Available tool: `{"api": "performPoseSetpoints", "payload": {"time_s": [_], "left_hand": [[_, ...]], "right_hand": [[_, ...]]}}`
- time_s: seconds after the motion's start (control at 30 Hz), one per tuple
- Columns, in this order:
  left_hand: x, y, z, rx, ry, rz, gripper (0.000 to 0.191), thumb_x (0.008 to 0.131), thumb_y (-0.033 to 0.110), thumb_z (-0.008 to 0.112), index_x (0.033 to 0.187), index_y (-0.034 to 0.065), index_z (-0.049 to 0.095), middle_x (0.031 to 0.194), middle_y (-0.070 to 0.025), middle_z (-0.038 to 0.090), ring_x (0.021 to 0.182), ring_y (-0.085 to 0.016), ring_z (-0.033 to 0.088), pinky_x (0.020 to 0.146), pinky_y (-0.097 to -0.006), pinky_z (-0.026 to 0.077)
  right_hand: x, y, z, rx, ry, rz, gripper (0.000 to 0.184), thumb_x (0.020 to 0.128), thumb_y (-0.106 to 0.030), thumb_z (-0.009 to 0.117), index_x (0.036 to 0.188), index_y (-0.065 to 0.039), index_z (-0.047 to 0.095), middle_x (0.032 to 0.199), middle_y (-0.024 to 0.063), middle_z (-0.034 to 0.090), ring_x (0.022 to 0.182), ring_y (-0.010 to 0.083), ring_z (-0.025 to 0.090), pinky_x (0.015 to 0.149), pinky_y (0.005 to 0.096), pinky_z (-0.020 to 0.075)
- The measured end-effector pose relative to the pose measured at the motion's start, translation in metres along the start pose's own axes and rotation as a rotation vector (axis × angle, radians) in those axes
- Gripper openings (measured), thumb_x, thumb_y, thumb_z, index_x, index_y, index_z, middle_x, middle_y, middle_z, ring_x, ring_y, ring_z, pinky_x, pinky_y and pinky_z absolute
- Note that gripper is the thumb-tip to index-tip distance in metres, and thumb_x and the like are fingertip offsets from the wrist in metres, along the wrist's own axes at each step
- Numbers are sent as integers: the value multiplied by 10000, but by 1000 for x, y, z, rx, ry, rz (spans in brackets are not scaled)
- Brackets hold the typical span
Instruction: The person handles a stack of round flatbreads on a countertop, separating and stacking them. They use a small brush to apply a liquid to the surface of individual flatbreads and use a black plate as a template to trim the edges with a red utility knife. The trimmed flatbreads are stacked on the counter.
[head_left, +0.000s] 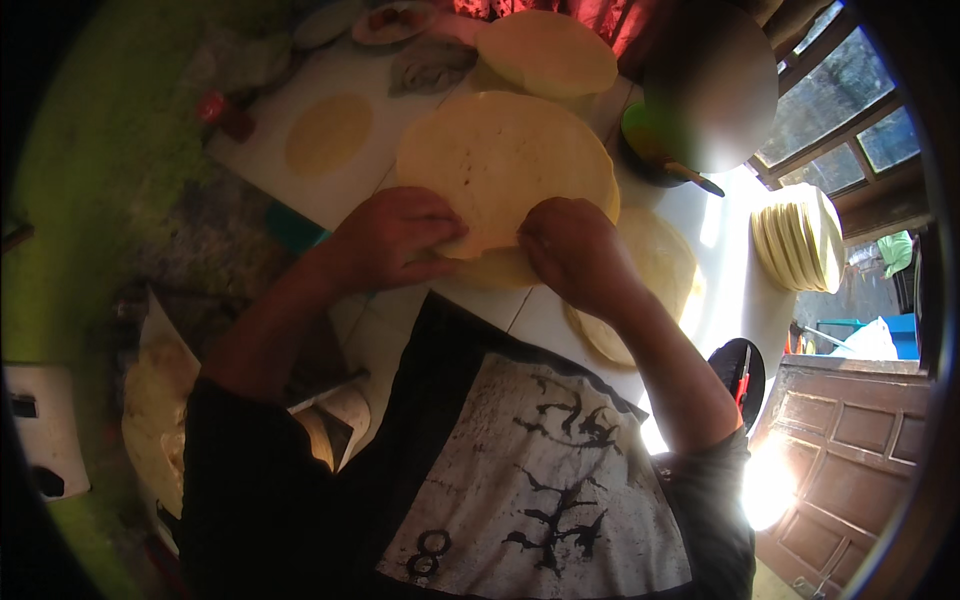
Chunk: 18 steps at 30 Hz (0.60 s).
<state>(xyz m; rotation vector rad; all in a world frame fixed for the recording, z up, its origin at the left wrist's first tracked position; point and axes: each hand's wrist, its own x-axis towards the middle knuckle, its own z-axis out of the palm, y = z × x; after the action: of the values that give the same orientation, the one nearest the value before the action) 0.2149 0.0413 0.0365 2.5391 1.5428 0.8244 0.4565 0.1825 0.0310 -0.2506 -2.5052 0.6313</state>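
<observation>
Before me is a large round sheet of thin, pale yellow flatbread or dough (510, 157), with a few dark specks on its face. My left hand (401, 236) grips its near left edge, fingers and thumb pinching it. At the near right edge my right hand (574, 244) has its fingers curled onto the sheet. Between both hands the near edge looks turned over into a fold or roll; the fingers hide part of it. Another round sheet (652, 262) lies on the white tiled table (480, 307), partly under my right forearm.
A stack of round sheets (799, 238) stands at the right. Near it are a green bowl (637, 124) and a brush (694, 178). Red-handled scissors (742, 386) lie by my right elbow. Across the table are a person, another sheet (551, 52) and a plate (394, 21). A red-capped bottle (225, 116) is left.
</observation>
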Motion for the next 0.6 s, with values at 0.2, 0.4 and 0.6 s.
{"api": "performPoseSetpoints", "payload": {"time_s": [0.2, 0.4, 0.6], "left_hand": [[11, -4, -3, -96, -13, -222, 244, 837, 154, 740, 1058, 54, 724, 988, -120, 699, 947, -320, 675, 835, -415, 537], [19, -10, -1, -78, 56, -225, 227, 838, 129, 725, 1057, 68, 724, 1024, -110, 703, 1002, -314, 667, 898, -422, 516], [-6, -84, -11, 155, 0, -212, 247, 880, 188, 728, 1088, 55, 719, 1121, -120, 689, 1074, -301, 650, 926, -377, 512]], "right_hand": [[6, 2, -9, 313, 11, 379, 150, 869, -137, 679, 973, -28, 686, 929, 154, 667, 932, 344, 646, 827, 424, 524], [-8, 14, -14, 127, -89, 332, 187, 838, -73, 726, 1015, -17, 703, 1049, 134, 693, 1029, 287, 667, 929, 363, 524], [47, 42, -42, 50, 50, 196, 221, 874, -167, 722, 1066, -57, 724, 1075, 157, 709, 1033, 309, 681, 921, 394, 528]]}}
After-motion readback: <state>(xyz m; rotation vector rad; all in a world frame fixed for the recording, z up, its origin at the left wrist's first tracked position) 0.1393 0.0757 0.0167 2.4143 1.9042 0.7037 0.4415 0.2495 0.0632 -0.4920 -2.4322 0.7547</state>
